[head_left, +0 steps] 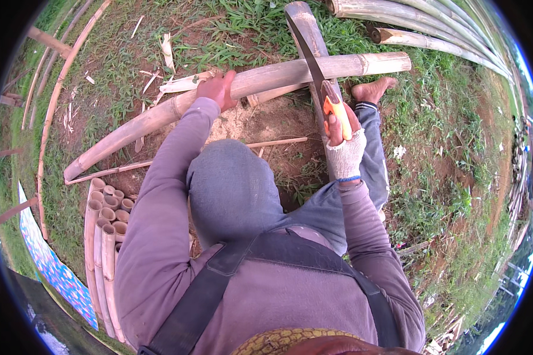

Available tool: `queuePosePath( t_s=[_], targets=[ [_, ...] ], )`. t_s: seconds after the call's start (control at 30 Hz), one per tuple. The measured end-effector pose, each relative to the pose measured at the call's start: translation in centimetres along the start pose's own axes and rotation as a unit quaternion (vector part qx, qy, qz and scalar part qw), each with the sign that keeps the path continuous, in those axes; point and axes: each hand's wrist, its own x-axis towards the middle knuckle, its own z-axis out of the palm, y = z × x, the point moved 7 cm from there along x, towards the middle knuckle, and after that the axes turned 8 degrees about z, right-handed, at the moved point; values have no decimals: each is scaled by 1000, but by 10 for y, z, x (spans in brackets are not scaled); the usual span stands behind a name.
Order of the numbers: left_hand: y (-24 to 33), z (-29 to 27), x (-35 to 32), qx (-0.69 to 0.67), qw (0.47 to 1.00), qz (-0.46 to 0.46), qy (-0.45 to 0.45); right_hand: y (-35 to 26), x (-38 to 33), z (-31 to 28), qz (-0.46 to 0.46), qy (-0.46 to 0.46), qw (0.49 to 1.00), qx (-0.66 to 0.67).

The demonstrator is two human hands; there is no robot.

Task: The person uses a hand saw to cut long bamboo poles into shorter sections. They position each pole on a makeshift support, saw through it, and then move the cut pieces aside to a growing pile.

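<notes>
A thick bamboo pole (272, 78) runs from the lower left to the upper right, over another bamboo pole (310, 26) that slants beneath it. My bare left hand (218, 92) is closed around the thick pole left of the crossing, fingers over its far side. In my right hand (344, 145), in a pale knit glove with bare fingertips, is a handsaw with an orange handle (337, 118). Its long dark blade (309, 54) lies across the thick pole near the crossing; how deep it sits in the bamboo I cannot tell. My bare foot (373, 90) is beside the pole's right end.
Several cut bamboo tubes (108, 231) are stacked at my left. Long bamboo poles (420, 38) lie at the upper right. Split bamboo pieces (167, 52) and sawdust (237, 127) are scattered over grass and soil. A bamboo rail (56, 106) curves along the left; a patterned sheet (53, 266) lies beyond the tubes.
</notes>
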Motion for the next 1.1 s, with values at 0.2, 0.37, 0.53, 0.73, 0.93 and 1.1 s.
queuePosePath(
  t_s=[0.2,0.37,0.53,0.73,0.93,1.1],
  targets=[
    [-8,5,-6,2,1000,2,17,-9,-93,-50,69,-9,997,18],
    [-2,2,-1,12,999,3,30,42,-96,-40,142,10,964,225],
    [3,-3,-1,13,1000,-19,-14,-14,19,19,-16,1,1000,6],
    [-3,1,-7,-4,1000,-17,-9,1,-80,-41,110,-23,990,85],
    [-4,1,-4,-5,1000,-16,3,11,-103,-51,91,-53,990,96],
    [2,-1,1,-12,1000,-9,8,-21,41,17,99,-41,993,38]
  ],
)
